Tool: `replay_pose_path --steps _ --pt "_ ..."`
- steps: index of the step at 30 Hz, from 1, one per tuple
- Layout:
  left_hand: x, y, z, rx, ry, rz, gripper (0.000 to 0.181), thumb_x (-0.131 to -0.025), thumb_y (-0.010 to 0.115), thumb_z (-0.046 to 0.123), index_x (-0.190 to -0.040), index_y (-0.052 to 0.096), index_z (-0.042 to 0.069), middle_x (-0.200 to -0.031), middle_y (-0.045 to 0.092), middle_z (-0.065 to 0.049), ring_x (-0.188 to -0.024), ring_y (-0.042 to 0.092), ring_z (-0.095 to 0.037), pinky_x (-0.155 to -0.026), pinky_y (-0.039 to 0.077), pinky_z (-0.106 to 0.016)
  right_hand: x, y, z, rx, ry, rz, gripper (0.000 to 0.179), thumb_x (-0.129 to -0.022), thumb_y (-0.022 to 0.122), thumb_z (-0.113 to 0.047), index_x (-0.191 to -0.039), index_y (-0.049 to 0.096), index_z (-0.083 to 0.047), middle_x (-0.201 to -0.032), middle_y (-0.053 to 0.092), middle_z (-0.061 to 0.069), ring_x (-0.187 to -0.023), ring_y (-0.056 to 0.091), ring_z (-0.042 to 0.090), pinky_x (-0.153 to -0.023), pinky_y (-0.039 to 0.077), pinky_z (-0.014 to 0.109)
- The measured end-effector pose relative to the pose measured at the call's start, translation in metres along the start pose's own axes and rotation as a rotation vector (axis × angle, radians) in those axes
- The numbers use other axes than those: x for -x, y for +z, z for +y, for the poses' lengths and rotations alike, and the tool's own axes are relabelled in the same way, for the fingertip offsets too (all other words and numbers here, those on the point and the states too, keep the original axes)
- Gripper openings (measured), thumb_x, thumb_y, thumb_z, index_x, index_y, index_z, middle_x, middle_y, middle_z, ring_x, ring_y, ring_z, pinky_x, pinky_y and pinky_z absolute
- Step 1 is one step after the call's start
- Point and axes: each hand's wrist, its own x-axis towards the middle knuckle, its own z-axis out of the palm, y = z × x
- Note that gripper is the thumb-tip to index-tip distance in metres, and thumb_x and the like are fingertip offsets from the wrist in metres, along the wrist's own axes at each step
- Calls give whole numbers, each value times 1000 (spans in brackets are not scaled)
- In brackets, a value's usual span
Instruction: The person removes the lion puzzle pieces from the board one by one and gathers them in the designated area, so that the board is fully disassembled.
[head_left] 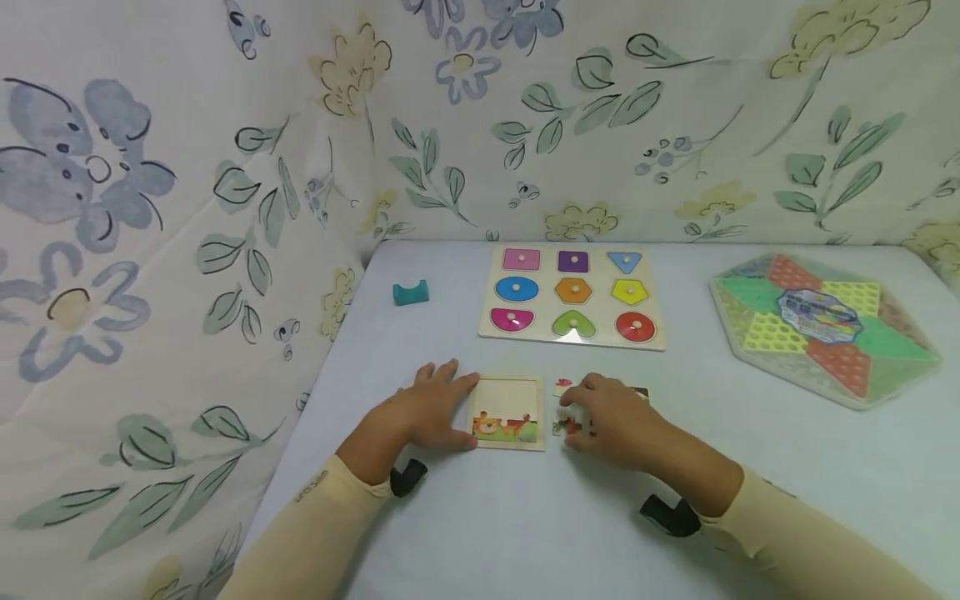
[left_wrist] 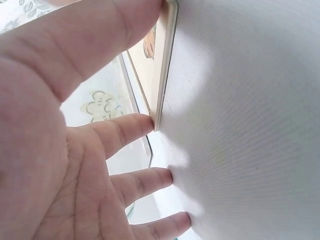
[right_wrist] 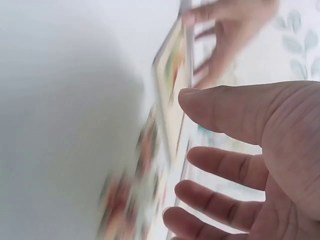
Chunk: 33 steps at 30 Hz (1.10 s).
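Here we judge the work part done: the tray [head_left: 507, 393] is filled nearest us, bare beyond. Loose pieces [head_left: 566, 427] lie right of it, under the right hand [head_left: 617, 421], fingers parted, empty; the left hand [head_left: 429, 412], fingers spread, touches its left edge.

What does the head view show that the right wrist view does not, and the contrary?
Only the head view shows the hexagonal game board, on the person's right, and both sleeves. Only the right wrist view shows the palm side of the right hand. Both show the two hands, the picture tray touched by the left hand, and loose puzzle pieces, blurred in the wrist view.
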Motion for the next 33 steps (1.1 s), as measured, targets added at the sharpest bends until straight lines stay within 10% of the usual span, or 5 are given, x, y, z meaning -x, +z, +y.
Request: replay_pose_path --steps 14,33 --pt "-2 0 0 8 2 -20 99 -79 84 50 -161 30 36 -172 15 -3 -157 9 -39 -114 29 -72 -58 35 -79 -18 -151 -86 40 -80 89 -27 -114 72 -16 -108 59 4 -97 53 20 -83 53 35" --pt "0 -1 -3 -12 -12 -15 101 -77 87 49 -161 33 34 -172 17 -6 -156 13 -40 -111 33 -72 -58 39 -81 -219 -151 13 21 -86 83 -13 -103 71 -16 -92 64 -3 -87 58 15 -85 55 33"
